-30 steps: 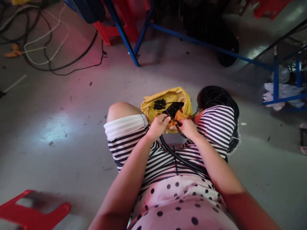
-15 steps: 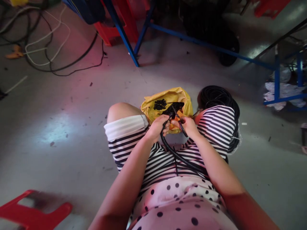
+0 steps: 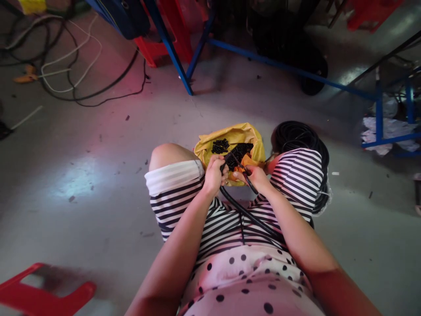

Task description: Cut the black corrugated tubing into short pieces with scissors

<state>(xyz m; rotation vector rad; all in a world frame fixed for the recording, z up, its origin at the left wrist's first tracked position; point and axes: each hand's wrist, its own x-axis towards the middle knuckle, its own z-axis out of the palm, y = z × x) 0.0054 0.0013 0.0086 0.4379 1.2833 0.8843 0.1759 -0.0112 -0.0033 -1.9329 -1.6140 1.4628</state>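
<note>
The left hand (image 3: 214, 174) is curled shut around the end of a black corrugated hose (image 3: 245, 213), knuckles up, the forearm reaching forward across the striped lap; the right hand (image 3: 256, 177) sits just beside it, fingers pinched on an orange-handled tool (image 3: 242, 169) whose dark blades point up toward the hose end, though how they meet it is too small to tell; the one hose runs from the left fist back over the lap toward the body; just beyond both hands one yellow bag (image 3: 230, 136) lies open on the concrete floor (image 3: 98, 184), holding many short black pieces (image 3: 219, 145), too many to count; one coil of black hose (image 3: 297, 137) lies behind the right knee; one red stool (image 3: 42, 292) shows at lower left.
</note>
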